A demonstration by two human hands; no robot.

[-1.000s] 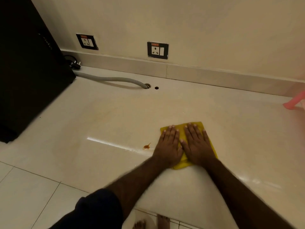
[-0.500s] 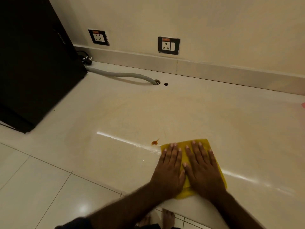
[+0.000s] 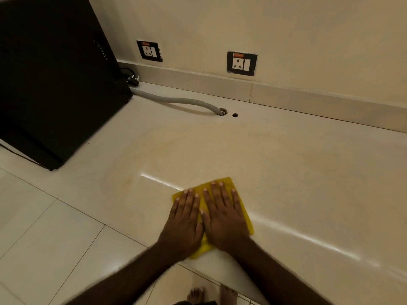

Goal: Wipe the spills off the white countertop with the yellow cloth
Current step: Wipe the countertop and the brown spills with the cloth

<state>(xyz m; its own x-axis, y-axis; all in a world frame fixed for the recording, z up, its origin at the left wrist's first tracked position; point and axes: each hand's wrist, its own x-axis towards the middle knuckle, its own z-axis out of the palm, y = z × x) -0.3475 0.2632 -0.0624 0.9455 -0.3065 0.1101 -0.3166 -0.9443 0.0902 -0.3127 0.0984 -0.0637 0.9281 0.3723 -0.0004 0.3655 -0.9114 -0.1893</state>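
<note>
The yellow cloth lies flat on the white countertop, near its front edge. My left hand and my right hand press down on it side by side, palms flat and fingers spread. The two hands cover most of the cloth; only its corners and edges show. No spill shows on the bare counter around the cloth.
A large black appliance stands at the counter's left end. A grey corrugated hose runs from it into a hole beside a second small hole. Two wall sockets sit above the backsplash. Floor tiles and bare feet show below.
Both hands slid the cloth toward the front edge and leftward. The small orange spot that lay just left of the cloth is no longer visible. The view shifted left.
</note>
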